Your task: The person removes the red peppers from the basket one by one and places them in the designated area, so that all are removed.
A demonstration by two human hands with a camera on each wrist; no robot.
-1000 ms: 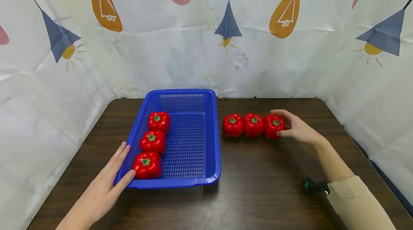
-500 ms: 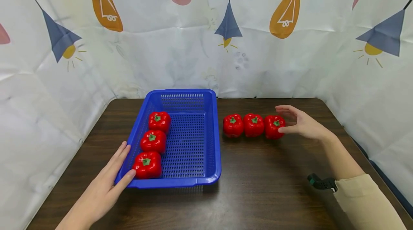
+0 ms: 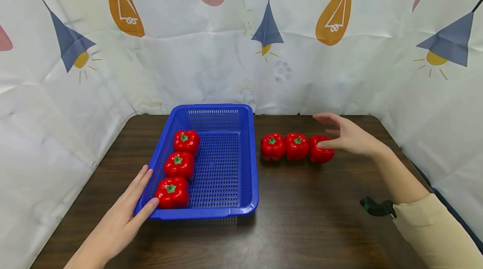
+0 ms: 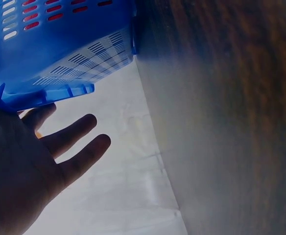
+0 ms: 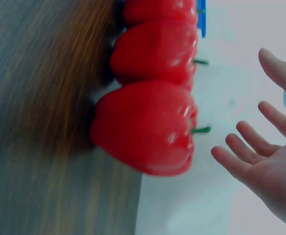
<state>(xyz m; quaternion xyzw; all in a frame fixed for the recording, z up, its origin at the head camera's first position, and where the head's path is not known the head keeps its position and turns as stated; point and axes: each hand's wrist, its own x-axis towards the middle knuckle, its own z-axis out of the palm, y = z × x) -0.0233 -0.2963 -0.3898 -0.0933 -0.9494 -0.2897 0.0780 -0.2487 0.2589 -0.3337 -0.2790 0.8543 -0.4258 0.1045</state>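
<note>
My right hand (image 3: 351,137) hovers over the rightmost red bell pepper (image 3: 321,155), fingers spread, its thumb overlapping the pepper's top in the head view. In the right wrist view that hand (image 5: 275,171) shows apart from the bell pepper (image 5: 145,128) and its green stem. Two more bell peppers (image 3: 296,146) stand in a row to its left. My left hand (image 3: 120,218) touches the left front corner of the blue basket (image 3: 241,212), straight-fingered. From the left wrist, the hand (image 4: 23,166) lies under the basket's rim, several fingers extended past it. Inside the basket, three bell peppers (image 3: 171,193) line the left wall.
The dark wood table (image 3: 286,227) carries both the basket and the row of peppers. Behind it hangs a white printed cloth (image 3: 211,67), which also runs down both sides. A black wrist strap (image 3: 377,207) sits at my right sleeve (image 3: 434,227).
My right hand has let go of the rightmost bell pepper, drawn back to the right, then lifted and come over it. The peppers and my left hand stay in place.
</note>
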